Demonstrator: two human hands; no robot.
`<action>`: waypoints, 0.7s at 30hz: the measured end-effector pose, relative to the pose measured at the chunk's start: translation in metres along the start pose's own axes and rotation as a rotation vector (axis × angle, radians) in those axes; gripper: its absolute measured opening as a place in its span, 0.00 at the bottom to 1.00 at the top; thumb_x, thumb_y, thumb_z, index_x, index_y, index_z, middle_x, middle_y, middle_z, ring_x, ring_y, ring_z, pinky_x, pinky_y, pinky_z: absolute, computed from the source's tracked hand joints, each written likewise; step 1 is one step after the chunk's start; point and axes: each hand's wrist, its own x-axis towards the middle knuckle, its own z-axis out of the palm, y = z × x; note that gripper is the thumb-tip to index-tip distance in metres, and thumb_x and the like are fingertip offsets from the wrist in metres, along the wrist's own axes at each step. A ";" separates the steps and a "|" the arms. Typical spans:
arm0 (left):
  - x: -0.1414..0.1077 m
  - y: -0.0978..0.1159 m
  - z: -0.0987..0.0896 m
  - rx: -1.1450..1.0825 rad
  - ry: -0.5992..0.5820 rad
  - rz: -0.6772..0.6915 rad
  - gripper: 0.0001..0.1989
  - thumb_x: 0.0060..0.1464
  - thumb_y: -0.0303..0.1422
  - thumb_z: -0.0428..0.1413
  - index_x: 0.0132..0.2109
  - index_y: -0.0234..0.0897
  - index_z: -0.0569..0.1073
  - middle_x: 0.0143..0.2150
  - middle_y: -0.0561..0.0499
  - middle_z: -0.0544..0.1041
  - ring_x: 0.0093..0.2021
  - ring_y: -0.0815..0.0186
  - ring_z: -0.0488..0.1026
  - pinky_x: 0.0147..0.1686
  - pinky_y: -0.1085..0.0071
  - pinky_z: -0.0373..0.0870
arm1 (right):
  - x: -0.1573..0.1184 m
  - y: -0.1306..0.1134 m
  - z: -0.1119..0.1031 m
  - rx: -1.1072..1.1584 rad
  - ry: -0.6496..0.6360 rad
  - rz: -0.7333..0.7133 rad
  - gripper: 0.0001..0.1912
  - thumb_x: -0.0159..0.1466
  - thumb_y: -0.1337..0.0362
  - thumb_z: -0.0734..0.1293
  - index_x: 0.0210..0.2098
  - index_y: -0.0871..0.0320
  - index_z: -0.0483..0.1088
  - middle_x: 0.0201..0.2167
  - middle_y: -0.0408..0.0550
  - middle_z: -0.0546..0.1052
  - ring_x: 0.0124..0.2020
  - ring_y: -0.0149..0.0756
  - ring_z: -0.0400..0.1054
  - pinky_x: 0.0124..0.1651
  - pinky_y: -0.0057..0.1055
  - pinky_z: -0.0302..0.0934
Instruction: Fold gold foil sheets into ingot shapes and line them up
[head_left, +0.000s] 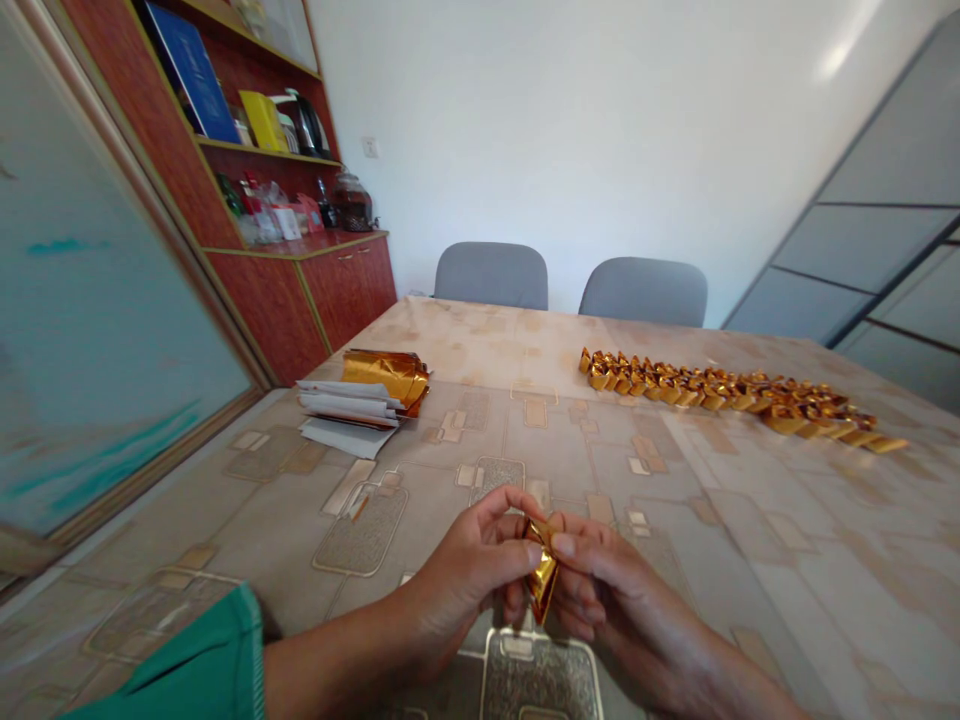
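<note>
Left grip [469, 562] and right grip [611, 572] pinching foil [544, 580], long axis near-vertical in view, tip down between them, shiny gold, creased.

No text readable; blue item [196, 75] on shelf [262, 152] perhaps bears faint print, too small to tell.

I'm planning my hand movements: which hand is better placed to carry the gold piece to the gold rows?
Probably the right hand: the gold rows lie ahead on the right, nearer to it, and it grips the gold foil piece. The left hand holds the piece too, but is farther from them.
</note>
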 end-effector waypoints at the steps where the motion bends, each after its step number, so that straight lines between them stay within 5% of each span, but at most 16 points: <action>1: 0.000 0.000 0.000 0.010 0.023 -0.004 0.17 0.46 0.34 0.65 0.40 0.38 0.66 0.26 0.57 0.70 0.19 0.76 0.61 0.19 0.79 0.57 | 0.000 0.000 0.000 0.003 0.001 0.006 0.13 0.62 0.60 0.72 0.26 0.59 0.68 0.16 0.34 0.60 0.17 0.23 0.46 0.22 0.23 0.46; 21: 0.002 0.001 -0.002 -0.035 0.036 -0.039 0.17 0.50 0.41 0.63 0.40 0.38 0.68 0.25 0.57 0.68 0.20 0.75 0.61 0.21 0.77 0.55 | -0.001 -0.002 -0.003 0.079 0.007 0.071 0.14 0.61 0.61 0.73 0.25 0.60 0.68 0.16 0.34 0.58 0.18 0.23 0.44 0.22 0.23 0.44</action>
